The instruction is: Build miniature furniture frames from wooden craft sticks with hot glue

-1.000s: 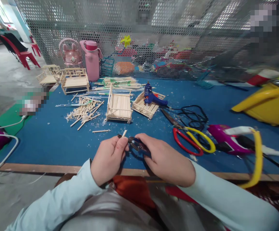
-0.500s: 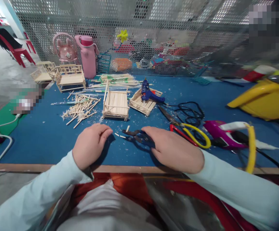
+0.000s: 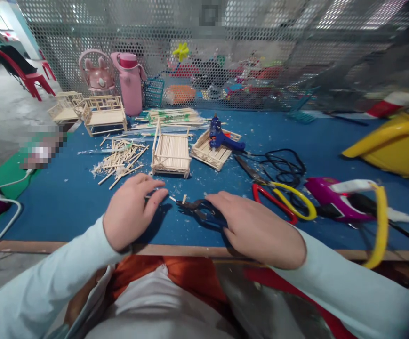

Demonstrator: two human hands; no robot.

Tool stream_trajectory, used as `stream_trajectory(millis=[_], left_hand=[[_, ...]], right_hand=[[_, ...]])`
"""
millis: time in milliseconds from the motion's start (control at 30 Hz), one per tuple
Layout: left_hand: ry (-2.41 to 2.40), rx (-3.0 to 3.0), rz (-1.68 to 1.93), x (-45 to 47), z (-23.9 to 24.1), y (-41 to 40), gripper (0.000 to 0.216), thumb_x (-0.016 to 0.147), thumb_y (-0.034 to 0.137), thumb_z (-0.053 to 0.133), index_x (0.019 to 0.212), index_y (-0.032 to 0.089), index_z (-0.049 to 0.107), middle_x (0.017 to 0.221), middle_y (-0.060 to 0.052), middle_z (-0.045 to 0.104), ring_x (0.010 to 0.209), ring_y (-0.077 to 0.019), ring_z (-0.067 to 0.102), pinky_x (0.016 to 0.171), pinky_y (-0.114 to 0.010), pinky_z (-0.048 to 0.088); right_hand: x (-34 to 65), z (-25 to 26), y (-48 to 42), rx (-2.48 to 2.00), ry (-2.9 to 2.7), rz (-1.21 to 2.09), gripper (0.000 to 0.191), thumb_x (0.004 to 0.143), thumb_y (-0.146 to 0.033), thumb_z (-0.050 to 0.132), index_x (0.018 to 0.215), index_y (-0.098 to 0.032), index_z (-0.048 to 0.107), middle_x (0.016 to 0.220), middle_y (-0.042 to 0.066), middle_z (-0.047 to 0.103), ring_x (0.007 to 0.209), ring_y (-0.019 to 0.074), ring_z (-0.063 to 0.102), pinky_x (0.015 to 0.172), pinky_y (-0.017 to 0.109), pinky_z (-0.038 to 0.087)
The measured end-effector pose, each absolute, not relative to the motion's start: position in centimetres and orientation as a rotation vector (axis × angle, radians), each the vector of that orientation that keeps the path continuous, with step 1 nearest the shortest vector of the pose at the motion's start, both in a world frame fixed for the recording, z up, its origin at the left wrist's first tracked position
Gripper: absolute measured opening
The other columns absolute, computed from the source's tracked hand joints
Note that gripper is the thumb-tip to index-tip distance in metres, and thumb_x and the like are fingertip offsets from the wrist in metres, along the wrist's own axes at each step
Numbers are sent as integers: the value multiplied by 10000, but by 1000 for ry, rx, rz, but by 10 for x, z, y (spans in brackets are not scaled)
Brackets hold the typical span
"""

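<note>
My left hand (image 3: 130, 212) is closed in a pinch. A thin pale stick (image 3: 172, 198) pokes out past its fingertips; most of it is hidden by the fingers. My right hand (image 3: 260, 226) is wrapped round the dark blue handles of a pair of cutting pliers (image 3: 193, 206). The pliers' jaws point left, close to the stick's end. A short cut-off piece of stick (image 3: 184, 198) lies just beyond the jaws. Behind the hands stands a small model bed made of sticks (image 3: 172, 155). A blue glue gun (image 3: 218, 136) rests on another stick model (image 3: 207, 155).
A pile of short sticks (image 3: 126, 157) lies left of the bed, with longer sticks (image 3: 172, 115) behind. Scissors (image 3: 278, 197), a black cord (image 3: 285, 162) and a purple glue gun (image 3: 341, 197) lie to the right. Stick furniture (image 3: 105, 115) and a pink bottle (image 3: 131, 87) stand back left.
My left thumb and index finger have parted slightly, leaving a small gap. The pliers have shifted a little down and left, nearer the left fingertips. My right hand still grips them.
</note>
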State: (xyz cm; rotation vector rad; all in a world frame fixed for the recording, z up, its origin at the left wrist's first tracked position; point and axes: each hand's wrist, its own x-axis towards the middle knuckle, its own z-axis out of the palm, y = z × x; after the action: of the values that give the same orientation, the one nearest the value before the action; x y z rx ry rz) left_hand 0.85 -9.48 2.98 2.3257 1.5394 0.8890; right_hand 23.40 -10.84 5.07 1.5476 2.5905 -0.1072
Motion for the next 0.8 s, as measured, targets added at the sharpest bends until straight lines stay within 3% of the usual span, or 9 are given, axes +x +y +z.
stream_trajectory(millis=[233, 400, 533, 800], left_hand=[[1348, 1922, 1046, 31, 13, -117, 179, 854, 274, 539, 831, 189, 694, 808, -42, 611, 809, -158, 562, 752, -269, 434], [1405, 1506, 1292, 31, 16, -117, 219, 902, 311, 429, 779, 179, 553, 756, -10, 590, 685, -122, 522, 670, -246, 414], [1146, 1174, 1161, 36, 15, -119, 199, 872, 357, 476, 794, 176, 504, 669, 33, 524, 521, -77, 439, 520, -213, 374], [1088, 1120, 1041, 47, 15, -122, 213, 813, 358, 567, 805, 146, 554, 658, 14, 572, 530, -71, 477, 532, -197, 415]], right_hand=[[223, 52, -117, 1501, 2637, -168, 479, 699, -32, 423, 1146, -121, 569, 1028, 138, 636, 932, 277, 611, 780, 388, 459], [236, 48, -119, 1536, 2673, -120, 585, 666, -25, 399, 1236, -65, 520, 1069, 168, 615, 979, 291, 577, 829, 422, 469], [245, 48, -116, 1607, 2775, -98, 640, 673, -48, 388, 1310, -31, 445, 1158, 177, 578, 1048, 281, 545, 912, 426, 456], [231, 50, -116, 1598, 2704, -276, 664, 669, -53, 392, 1332, -43, 420, 1182, 179, 545, 1062, 314, 517, 888, 484, 452]])
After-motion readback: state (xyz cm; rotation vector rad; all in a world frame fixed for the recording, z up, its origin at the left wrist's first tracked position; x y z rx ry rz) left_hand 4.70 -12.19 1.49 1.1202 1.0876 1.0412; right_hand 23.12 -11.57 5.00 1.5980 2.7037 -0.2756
